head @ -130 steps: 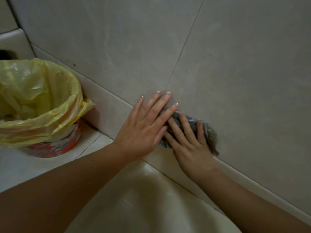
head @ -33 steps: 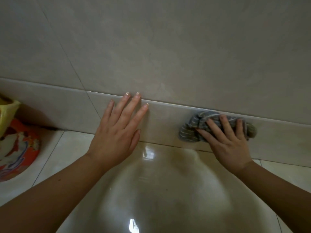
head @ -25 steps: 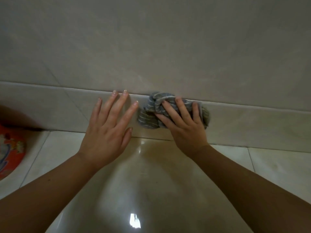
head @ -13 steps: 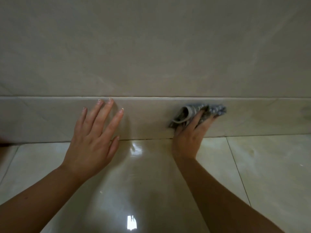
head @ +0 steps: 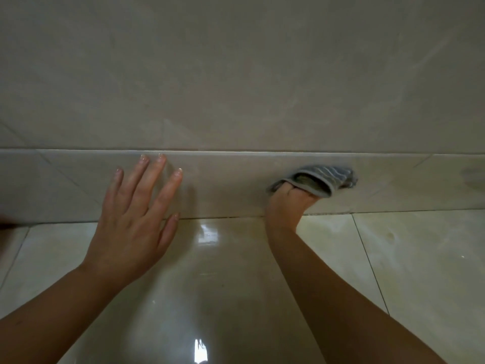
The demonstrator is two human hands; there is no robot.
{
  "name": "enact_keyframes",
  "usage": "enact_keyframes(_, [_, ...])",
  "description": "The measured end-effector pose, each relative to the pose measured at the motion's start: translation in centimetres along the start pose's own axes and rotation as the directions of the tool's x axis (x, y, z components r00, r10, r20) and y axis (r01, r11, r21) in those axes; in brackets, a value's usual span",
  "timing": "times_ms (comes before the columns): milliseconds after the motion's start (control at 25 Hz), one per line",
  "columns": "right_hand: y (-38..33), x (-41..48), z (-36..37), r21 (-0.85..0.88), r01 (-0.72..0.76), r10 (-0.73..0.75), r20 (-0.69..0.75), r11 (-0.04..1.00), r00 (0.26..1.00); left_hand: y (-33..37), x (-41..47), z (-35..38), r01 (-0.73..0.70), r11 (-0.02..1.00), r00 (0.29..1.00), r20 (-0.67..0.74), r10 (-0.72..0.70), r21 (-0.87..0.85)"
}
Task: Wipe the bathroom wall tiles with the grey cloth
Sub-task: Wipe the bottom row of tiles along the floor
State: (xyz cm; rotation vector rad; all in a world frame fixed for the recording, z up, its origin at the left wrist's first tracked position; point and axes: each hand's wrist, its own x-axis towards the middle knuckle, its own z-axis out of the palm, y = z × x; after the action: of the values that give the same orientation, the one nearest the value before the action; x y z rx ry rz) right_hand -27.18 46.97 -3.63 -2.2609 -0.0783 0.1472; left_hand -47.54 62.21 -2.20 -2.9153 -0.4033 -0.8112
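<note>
The grey striped cloth (head: 319, 179) is bunched against the low skirting tile (head: 231, 185) at the foot of the beige wall tiles (head: 236, 74). My right hand (head: 287, 203) holds the cloth from below, and the cloth covers its fingers. My left hand (head: 136, 208) lies flat with fingers spread, its fingertips on the skirting tile to the left, well apart from the cloth.
Glossy cream floor tiles (head: 406, 258) run from the wall toward me, with light reflections in the middle. A faint stain (head: 472, 176) marks the skirting at the far right. A dark shape shows at the left edge (head: 6, 224).
My right hand slid the cloth rightward along the skirting tile and the cloth now covers its fingers. The view shifted right; the orange bin left the frame. My left hand stayed flat.
</note>
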Motion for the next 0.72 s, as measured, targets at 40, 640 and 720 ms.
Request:
enact_keyframes(40, [-0.3,0.4,-0.3,0.061,-0.105,0.106,-0.019,0.993,0.994,-0.2,-0.1,-0.2,0.009,1.000,1.000,-0.001,-0.009,0.004])
enact_keyframes(640, [-4.3,-6.9,10.4,-0.030,0.174,-0.160,0.263,0.984,0.951,-1.8,-2.1,-1.1,0.040,0.999,0.999,0.025,-0.040,0.013])
enact_keyframes(720, [-5.7,-8.0,11.6,0.072,0.070,-0.081,0.165,0.995,0.983,-2.3,-2.9,-1.1,0.027,0.999,0.998,0.050,-0.028,0.019])
